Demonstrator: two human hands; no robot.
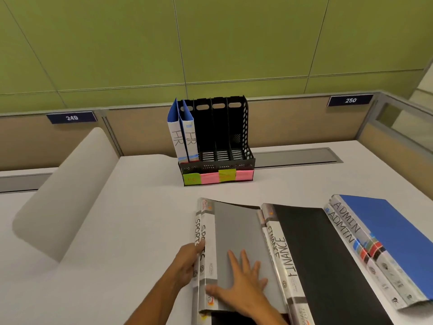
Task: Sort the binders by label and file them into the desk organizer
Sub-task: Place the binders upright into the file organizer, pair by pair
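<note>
White is the desk, and it carries everything here. At its far edge stands the black desk organizer, upright, with two blue HR binders in its leftmost compartment; the other compartments hold nothing. Coloured sticky notes are stuck along its front. Near the person, three groups of binders lie flat, side by side: the blue ADMIN binders on the right, the black FINANCE binders in the middle, and the grey SPORTS binders on the left. The right hand lies flat on the top grey cover, its fingers spread and released, gripping nothing. The left hand is at the spines of the SPORTS binders, its fingers curled around their edge and grasping them.
</note>
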